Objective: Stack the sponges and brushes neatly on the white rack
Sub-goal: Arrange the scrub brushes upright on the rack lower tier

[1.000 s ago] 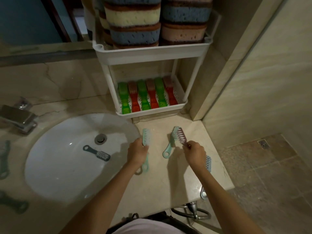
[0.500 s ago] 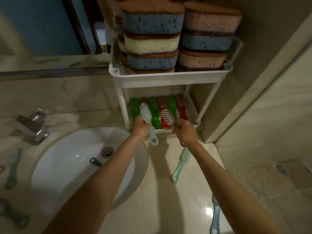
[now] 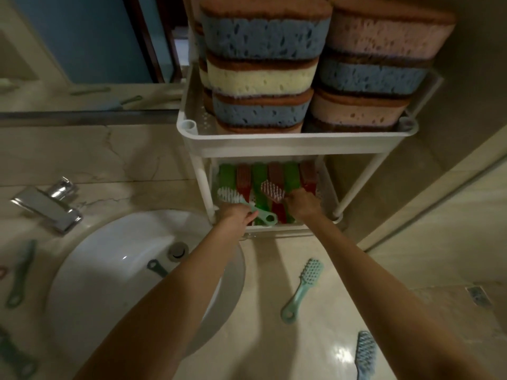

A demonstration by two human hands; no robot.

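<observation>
Pale marble counter (image 3: 260, 338) in a dim bathroom, viewed down along our outstretched arms. At its back right corner stands the white rack (image 3: 288, 145), two tiers high. Sponges (image 3: 263, 75) in blue, cream and pink are piled on the upper tray, well above its rim. The lower tray holds a row of green and red brushes (image 3: 259, 174) lying side by side.

Both our hands reach into the lower tray's front opening. Our left hand (image 3: 237, 215) curls its fingers round the handle of a mint-green brush (image 3: 233, 197), bristles up, over the left end of the row. Our right hand (image 3: 301, 204) pinches a reddish-brown brush (image 3: 271, 190) with white bristles over the middle of the row; its handle is hidden in the hand. We cannot tell whether either brush touches the row beneath.

Outside the rack, a loose mint brush (image 3: 301, 289) lies on the counter toward its right edge, a blue brush (image 3: 365, 352) near the front edge, and a dark brush (image 3: 157, 268) in the basin (image 3: 96, 270) by the drain.

Risks, as we judge them: headroom under the upper tray looks tight, so a lifted wrist could bump it and shake the tall sponge piles. Two hands crowding one narrow opening could knock the row askew. Brushes laid on top of the row may slide off. A forearm drawn back could sweep the blue brush off the front edge.
</observation>
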